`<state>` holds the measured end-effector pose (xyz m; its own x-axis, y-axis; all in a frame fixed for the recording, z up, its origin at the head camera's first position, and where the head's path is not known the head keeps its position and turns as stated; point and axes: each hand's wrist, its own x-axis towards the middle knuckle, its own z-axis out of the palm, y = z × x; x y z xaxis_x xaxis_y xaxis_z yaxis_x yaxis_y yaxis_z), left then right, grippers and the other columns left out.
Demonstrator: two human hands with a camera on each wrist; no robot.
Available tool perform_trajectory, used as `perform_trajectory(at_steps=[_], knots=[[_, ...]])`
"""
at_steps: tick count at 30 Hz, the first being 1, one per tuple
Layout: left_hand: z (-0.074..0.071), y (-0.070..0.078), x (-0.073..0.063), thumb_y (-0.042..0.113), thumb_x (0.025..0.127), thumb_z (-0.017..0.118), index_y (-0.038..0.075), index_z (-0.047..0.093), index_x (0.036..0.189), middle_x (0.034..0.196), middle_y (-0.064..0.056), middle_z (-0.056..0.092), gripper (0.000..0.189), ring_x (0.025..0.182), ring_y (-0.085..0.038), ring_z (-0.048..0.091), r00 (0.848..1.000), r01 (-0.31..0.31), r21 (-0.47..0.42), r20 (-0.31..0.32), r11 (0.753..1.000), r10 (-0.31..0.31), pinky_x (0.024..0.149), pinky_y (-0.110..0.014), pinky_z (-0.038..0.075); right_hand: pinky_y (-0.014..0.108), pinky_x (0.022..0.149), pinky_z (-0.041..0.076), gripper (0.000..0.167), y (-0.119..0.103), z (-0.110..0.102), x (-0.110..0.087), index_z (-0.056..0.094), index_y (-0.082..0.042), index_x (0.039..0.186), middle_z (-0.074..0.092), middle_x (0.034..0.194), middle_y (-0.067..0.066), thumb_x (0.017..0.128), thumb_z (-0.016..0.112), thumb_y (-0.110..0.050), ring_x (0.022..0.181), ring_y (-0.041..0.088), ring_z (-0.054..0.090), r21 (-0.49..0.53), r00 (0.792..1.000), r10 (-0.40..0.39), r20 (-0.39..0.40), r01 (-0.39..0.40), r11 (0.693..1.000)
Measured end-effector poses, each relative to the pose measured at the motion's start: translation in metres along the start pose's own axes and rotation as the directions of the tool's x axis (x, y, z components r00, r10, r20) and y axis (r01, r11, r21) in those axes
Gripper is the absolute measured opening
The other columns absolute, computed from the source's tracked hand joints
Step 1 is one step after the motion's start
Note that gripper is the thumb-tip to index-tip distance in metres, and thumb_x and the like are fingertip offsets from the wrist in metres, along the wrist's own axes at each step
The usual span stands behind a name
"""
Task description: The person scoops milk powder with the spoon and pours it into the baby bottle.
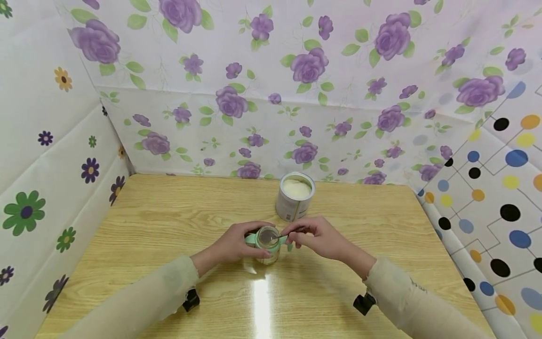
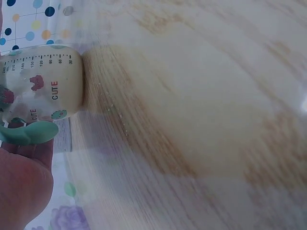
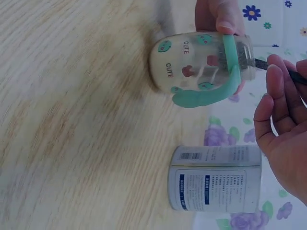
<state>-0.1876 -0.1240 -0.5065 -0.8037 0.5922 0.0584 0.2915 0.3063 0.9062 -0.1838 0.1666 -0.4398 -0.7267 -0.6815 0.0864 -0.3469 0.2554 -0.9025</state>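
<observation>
A clear baby bottle (image 3: 196, 57) with mint-green handles (image 3: 206, 98) stands upright on the table, its mouth uncovered. Pale contents fill its lower part, and its wall bears "CUTE" lettering and a printed scale, seen in the left wrist view. My left hand (image 1: 233, 243) grips the bottle near the top, thumb on the near side and fingers round the far side. Between the thumb and fingers of my right hand (image 1: 323, 239) is a thin spoon (image 3: 260, 63) with a dark handle. Its other end dips into the bottle's mouth; the bowl shows dark through the upper wall.
Behind the bottle, slightly right, stands an open can (image 1: 289, 207) of pale powder, near the table's back edge. Small white specks (image 2: 115, 110) lie on the wooden table (image 1: 178, 202) beside the bottle. Patterned cloth walls (image 1: 254, 94) rise at the back and both sides.
</observation>
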Motion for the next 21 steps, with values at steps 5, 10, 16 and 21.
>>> perform_trajectory(at_steps=[5, 10, 16, 21], knots=[[0.0011, 0.0, 0.0002, 0.031, 0.087, 0.093, 0.023, 0.065, 0.148, 0.133, 0.003, 0.073, 0.067, 0.12, -0.016, 0.068, 1.0, 0.007, 0.009, -0.006, 1.0, -0.007, 0.099, -0.033, 0.058, 0.036, 0.075, 0.063, 0.022, -0.0027, 0.0002, -0.0029, 0.079, -0.009, 0.12, 0.08, 0.1, 0.009, 0.11, 0.06, -0.011, 0.084, 0.022, 0.073, -0.079, 0.999, -0.033, -0.008, 0.033, 0.996], [0.0005, -0.0003, 0.0015, 0.029, 0.086, 0.093, 0.021, 0.065, 0.148, 0.133, 0.004, 0.073, 0.068, 0.121, -0.016, 0.068, 1.0, -0.005, 0.009, -0.009, 1.0, 0.005, 0.1, -0.034, 0.058, 0.033, 0.076, 0.061, 0.022, -0.0055, -0.0005, -0.003, 0.08, -0.009, 0.118, 0.08, 0.1, 0.006, 0.108, 0.061, -0.006, 0.085, 0.013, 0.072, -0.14, 0.996, -0.088, 0.003, 0.088, 0.986], [-0.0001, -0.0019, 0.0022, 0.031, 0.086, 0.094, 0.021, 0.065, 0.149, 0.132, 0.009, 0.073, 0.07, 0.118, -0.013, 0.068, 1.0, 0.006, 0.015, -0.012, 1.0, -0.006, 0.099, -0.034, 0.057, 0.033, 0.076, 0.061, 0.021, -0.0083, -0.001, -0.0032, 0.081, -0.011, 0.118, 0.08, 0.099, 0.001, 0.108, 0.062, -0.006, 0.085, 0.012, 0.072, -0.152, 0.995, -0.103, -0.007, 0.101, 0.983], [0.0002, -0.0024, 0.0016, 0.032, 0.086, 0.093, 0.022, 0.064, 0.149, 0.132, 0.008, 0.072, 0.07, 0.119, -0.013, 0.068, 1.0, 0.009, 0.017, -0.009, 1.0, -0.008, 0.1, -0.035, 0.057, 0.034, 0.074, 0.062, 0.022, -0.0097, -0.002, -0.0035, 0.081, -0.011, 0.118, 0.08, 0.098, -0.001, 0.109, 0.061, -0.008, 0.086, 0.014, 0.072, -0.135, 0.997, -0.076, -0.023, 0.073, 0.988]])
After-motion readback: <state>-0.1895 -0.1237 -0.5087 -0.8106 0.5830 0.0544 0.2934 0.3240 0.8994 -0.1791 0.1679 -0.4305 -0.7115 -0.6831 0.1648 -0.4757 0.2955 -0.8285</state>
